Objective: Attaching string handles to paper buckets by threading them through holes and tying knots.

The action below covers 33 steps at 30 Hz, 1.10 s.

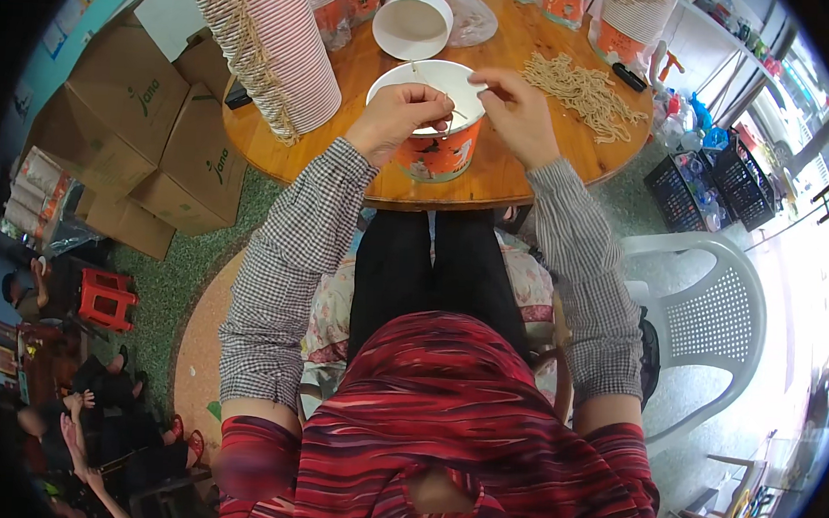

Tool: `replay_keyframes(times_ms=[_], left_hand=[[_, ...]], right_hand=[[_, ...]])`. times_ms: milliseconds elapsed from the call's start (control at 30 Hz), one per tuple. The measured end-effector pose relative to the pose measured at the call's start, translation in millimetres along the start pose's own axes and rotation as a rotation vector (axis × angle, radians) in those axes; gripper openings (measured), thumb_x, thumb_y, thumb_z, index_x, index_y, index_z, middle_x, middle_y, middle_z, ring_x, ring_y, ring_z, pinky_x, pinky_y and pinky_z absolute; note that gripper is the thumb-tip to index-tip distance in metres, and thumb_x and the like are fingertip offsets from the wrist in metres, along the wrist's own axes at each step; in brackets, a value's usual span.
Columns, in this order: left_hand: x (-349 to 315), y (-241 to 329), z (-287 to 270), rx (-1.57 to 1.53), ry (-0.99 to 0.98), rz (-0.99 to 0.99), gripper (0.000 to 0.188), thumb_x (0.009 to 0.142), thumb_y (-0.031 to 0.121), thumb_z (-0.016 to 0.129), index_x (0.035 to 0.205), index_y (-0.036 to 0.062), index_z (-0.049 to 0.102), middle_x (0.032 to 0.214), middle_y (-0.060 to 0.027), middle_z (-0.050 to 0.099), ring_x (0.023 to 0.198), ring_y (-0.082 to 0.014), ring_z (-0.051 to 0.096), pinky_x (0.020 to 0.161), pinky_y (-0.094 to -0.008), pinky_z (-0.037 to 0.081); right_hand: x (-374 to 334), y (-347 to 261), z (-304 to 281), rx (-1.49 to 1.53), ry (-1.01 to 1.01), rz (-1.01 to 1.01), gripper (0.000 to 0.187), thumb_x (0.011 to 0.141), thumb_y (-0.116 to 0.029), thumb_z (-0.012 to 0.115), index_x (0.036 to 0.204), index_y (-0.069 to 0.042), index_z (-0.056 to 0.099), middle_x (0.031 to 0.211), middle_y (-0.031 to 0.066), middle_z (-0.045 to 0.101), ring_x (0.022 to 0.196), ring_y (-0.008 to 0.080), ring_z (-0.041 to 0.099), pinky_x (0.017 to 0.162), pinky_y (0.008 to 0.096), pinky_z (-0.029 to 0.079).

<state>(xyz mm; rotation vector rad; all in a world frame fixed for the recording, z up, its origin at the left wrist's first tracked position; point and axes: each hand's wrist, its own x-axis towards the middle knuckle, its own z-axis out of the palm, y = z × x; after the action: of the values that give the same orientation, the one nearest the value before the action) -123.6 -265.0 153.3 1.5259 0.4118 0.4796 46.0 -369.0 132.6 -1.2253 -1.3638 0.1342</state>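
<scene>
On the near edge of the round wooden table stands a white-lined paper bucket (436, 159) with an orange printed outside. My left hand (398, 119) is over its rim at the left, thumb and fingers pinched on a thin tan cord (454, 120). A short end of this cord hangs at the bucket's front. My right hand (519, 114) is above the right side of the rim, index finger and thumb apart, with nothing plainly between them. Farther right lies a loose pile of tan cords (582, 94).
A tall stack of nested paper buckets (280, 60) with cord handles leans at the table's left. A white bucket (413, 26) lies tipped at the back. Cardboard boxes (126, 122) stand left, a grey plastic chair (711, 321) right, black crates (685, 191) beyond. Other people sit at lower left.
</scene>
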Motion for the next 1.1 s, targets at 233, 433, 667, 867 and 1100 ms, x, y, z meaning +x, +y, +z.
replay_keyframes(times_ms=[233,433,667,867,1100], left_hand=[[-1,3,0,-0.081,0.01,-0.018,0.017,0.085,0.013,0.065,0.092,-0.0015,0.063,0.083,-0.0045,0.063,0.074,-0.0106,0.059,0.072,-0.0227,0.05],[-1,3,3,-0.086,0.032,-0.013,0.017,0.085,0.014,0.065,0.092,-0.0018,0.062,0.083,-0.0042,0.062,0.073,-0.0104,0.058,0.072,-0.0227,0.05],[2,-7,-1,0.18,-0.031,0.083,0.016,0.086,0.01,0.063,0.099,0.0008,0.062,0.089,-0.0021,0.062,0.083,-0.0084,0.058,0.073,-0.0221,0.049],[-16,-7,7,0.578,0.233,0.272,0.014,0.086,0.009,0.062,0.095,-0.0017,0.062,0.085,-0.0022,0.062,0.072,-0.0078,0.059,0.06,-0.0214,0.05],[-20,4,1,0.255,0.163,0.101,0.019,0.085,0.018,0.062,0.089,-0.0005,0.066,0.073,-0.0032,0.063,0.055,-0.0087,0.054,0.052,-0.0213,0.043]], right_hand=[[-34,-4,18,0.088,0.062,0.046,0.023,0.077,-0.013,0.07,0.096,-0.001,0.066,0.092,0.0078,0.066,0.089,0.0146,0.061,0.081,0.0281,0.047],[-34,9,31,0.182,0.198,0.117,0.017,0.077,-0.011,0.07,0.091,-0.001,0.068,0.088,0.007,0.066,0.086,0.0126,0.061,0.078,0.0261,0.047],[-22,7,31,0.363,0.24,0.156,0.013,0.081,-0.008,0.063,0.086,0.003,0.063,0.082,0.0023,0.065,0.078,0.0093,0.06,0.071,0.0246,0.048],[-18,-5,17,-0.048,0.279,0.061,0.009,0.08,-0.01,0.064,0.086,-0.003,0.063,0.079,0.0049,0.063,0.072,0.0147,0.061,0.07,0.0294,0.048],[-17,-31,0,-0.591,0.045,-0.508,0.01,0.075,-0.006,0.066,0.084,-0.005,0.063,0.081,0.0073,0.06,0.083,0.0249,0.056,0.079,0.035,0.043]])
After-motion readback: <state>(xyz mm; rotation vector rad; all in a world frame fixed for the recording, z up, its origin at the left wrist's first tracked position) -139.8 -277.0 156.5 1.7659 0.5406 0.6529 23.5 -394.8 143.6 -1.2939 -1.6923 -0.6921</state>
